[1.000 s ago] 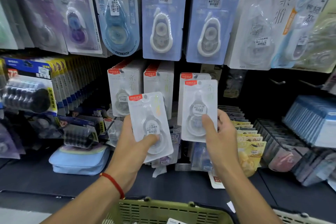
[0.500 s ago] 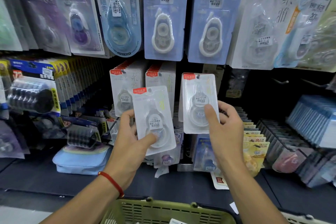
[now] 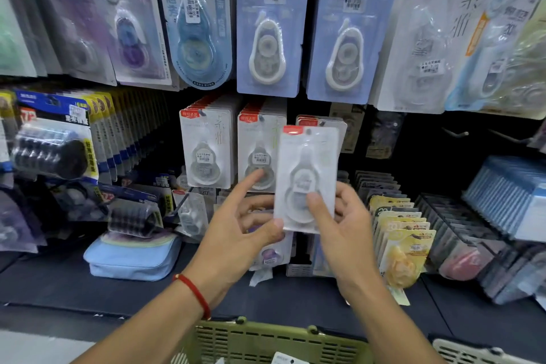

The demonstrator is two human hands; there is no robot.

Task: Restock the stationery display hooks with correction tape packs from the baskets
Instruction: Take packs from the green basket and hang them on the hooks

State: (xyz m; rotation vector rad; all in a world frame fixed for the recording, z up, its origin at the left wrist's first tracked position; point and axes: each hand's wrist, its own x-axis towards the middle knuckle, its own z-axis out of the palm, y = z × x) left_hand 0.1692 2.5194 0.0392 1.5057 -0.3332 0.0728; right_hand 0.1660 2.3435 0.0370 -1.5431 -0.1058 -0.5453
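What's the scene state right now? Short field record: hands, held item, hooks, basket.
left hand: thumb on the held pack's lower left corner, index finger extended
right hand: pinches the pack, thumb on its front
held item: white correction tape pack, red tab on top, upright
hooks: three rows of matching white packs behind it
hole on a hook: cannot tell
basket: green basket at bottom edge

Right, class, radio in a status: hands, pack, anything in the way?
Right hand grips white correction tape pack, thumb on front. Left hand pinches its lower corner. Pack off the hook, in front of the hung row.
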